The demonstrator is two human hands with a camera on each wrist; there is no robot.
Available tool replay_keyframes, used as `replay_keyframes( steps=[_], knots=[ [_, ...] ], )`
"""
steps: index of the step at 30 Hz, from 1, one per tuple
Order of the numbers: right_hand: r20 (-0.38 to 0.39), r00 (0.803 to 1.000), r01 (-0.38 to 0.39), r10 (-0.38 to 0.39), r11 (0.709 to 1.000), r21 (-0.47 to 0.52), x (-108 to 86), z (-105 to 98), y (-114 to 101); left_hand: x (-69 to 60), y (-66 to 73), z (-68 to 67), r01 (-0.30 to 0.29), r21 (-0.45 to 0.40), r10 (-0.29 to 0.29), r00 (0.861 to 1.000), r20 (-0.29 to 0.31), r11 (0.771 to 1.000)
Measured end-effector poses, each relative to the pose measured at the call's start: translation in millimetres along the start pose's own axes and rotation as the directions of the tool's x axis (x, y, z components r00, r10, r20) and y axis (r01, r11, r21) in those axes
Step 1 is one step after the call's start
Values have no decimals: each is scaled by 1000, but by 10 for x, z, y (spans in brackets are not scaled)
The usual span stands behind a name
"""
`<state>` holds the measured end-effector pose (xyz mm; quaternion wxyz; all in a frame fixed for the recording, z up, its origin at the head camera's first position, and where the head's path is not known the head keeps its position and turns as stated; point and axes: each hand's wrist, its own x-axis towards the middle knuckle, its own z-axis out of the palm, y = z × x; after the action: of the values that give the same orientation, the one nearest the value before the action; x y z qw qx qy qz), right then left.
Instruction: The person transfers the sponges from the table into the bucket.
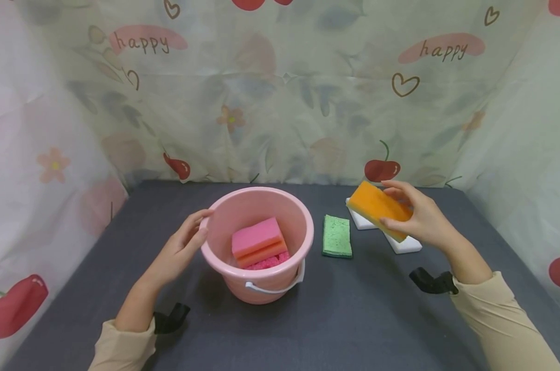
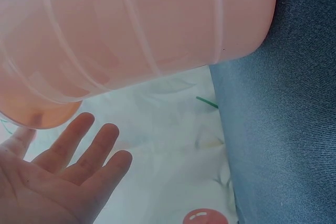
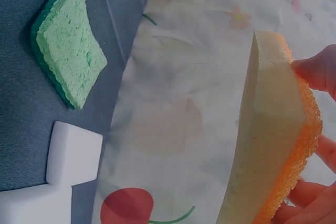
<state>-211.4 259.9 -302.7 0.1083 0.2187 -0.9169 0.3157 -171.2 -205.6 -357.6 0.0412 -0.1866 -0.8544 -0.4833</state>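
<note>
A pink bucket (image 1: 256, 278) with a white handle stands left of centre in the head view. Inside it, a pink and orange sponge (image 1: 257, 238) rests over a bright pink textured piece (image 1: 270, 260). My left hand (image 1: 182, 247) touches the bucket's rim at its left side; in the left wrist view its fingers (image 2: 107, 145) look nearly straight. My right hand (image 1: 421, 214) grips an orange sponge (image 1: 377, 206) with a pale side, held above the table. The right wrist view shows thumb and fingers on the orange face of that sponge (image 3: 273, 135).
Right of the bucket lies a green sponge (image 1: 337, 236) with a darker underside. Two white blocks (image 1: 404, 244) lie beneath the orange sponge, partly hidden by it. The dark table (image 1: 335, 319) is enclosed by a printed curtain (image 1: 280, 103) at the back and sides.
</note>
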Motion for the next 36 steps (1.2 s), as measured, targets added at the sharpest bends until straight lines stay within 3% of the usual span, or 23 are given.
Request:
replay_keyframes(
  steps=[24,36],
  knots=[
    [-40,996,75,-74,997,23,90,-84,-198,-2,7,1,-8,-21,8,1000,-4,1000],
    [-41,987,157,-156,987,26,148,-66,-322,1,11,5,-4,-22,4,1000,-9,1000]
  ],
)
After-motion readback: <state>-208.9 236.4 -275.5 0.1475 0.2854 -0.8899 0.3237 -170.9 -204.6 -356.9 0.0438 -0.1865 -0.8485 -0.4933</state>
